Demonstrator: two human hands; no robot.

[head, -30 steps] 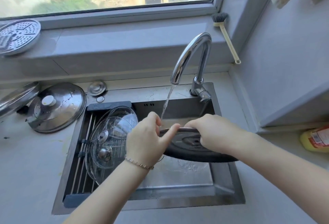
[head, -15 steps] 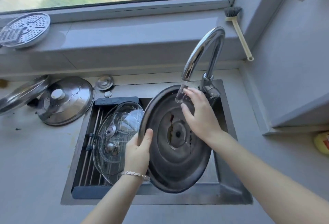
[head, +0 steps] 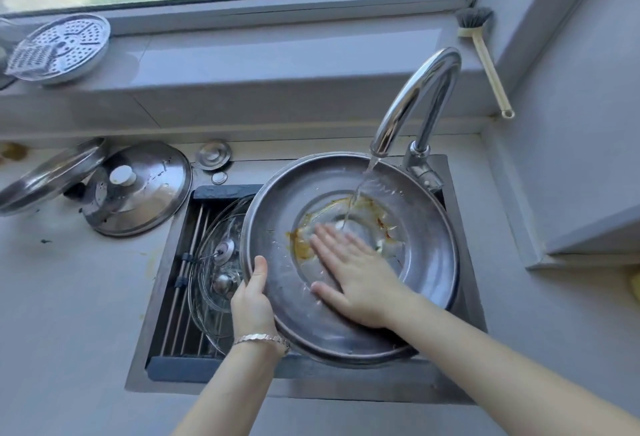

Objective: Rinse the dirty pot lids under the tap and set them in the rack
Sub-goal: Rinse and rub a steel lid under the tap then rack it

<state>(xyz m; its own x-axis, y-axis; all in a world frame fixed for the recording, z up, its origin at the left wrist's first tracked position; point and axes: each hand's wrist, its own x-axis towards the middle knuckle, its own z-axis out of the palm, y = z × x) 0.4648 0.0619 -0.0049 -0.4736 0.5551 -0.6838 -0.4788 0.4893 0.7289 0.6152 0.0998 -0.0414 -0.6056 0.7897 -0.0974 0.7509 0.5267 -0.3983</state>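
A large steel pot lid (head: pixel 426 262) is held over the sink with its inside facing up, smeared with orange-brown residue near the middle. Water from the tap (head: pixel 415 103) falls onto that residue. My left hand (head: pixel 252 300) grips the lid's left rim. My right hand (head: pixel 353 269) lies flat with spread fingers on the lid's inner surface, beside the stream. Two glass lids (head: pixel 214 262) lean in the roll-up rack (head: pixel 187 283) over the sink's left part, partly hidden by the steel lid.
On the counter to the left lie a steel lid with a white knob (head: pixel 138 190), another tilted steel lid (head: pixel 48 176) and a sink plug (head: pixel 213 155). A perforated steamer plate (head: pixel 59 48) and a dish brush (head: pixel 485 58) rest on the window ledge.
The lid went from edge-on to tilted upright to inside-up under the tap. My right hand left the rim and moved flat onto the lid's centre.
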